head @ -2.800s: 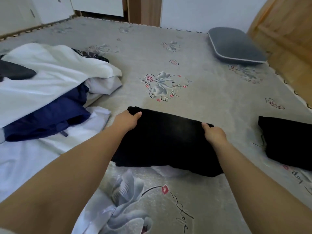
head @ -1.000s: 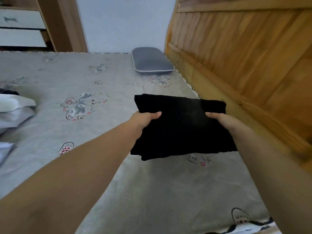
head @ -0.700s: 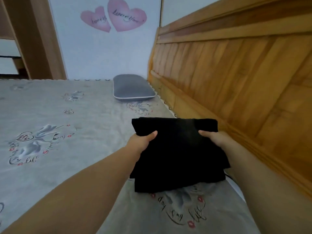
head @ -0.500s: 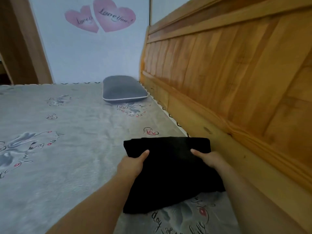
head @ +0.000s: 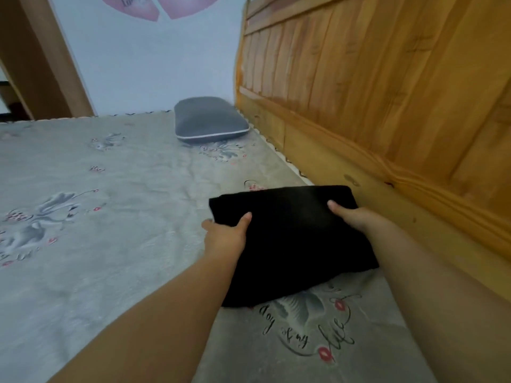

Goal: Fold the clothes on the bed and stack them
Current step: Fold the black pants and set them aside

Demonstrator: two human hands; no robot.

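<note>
I see both hands grasping a folded black garment (head: pixel 293 241) lying at about 3 o'clock on the bed (head: pixel 110 244), close beside the wooden headboard (head: pixel 387 106). My left hand (head: pixel 225 236) pinches its left edge, thumb on top; my right hand (head: pixel 356 219) grips the right edge, thumb on top too. A grey pillow (head: pixel 207 120) lies toward 12 o'clock, well apart.

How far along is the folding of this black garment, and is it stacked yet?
Done: the black garment is folded into a compact rectangle. In hand: the left hand and right hand each grip a side, holding it low over the grey bedspread beside the wooden bed frame. Left: letting go. No other clothes show here, so stacking can't be judged.
</note>
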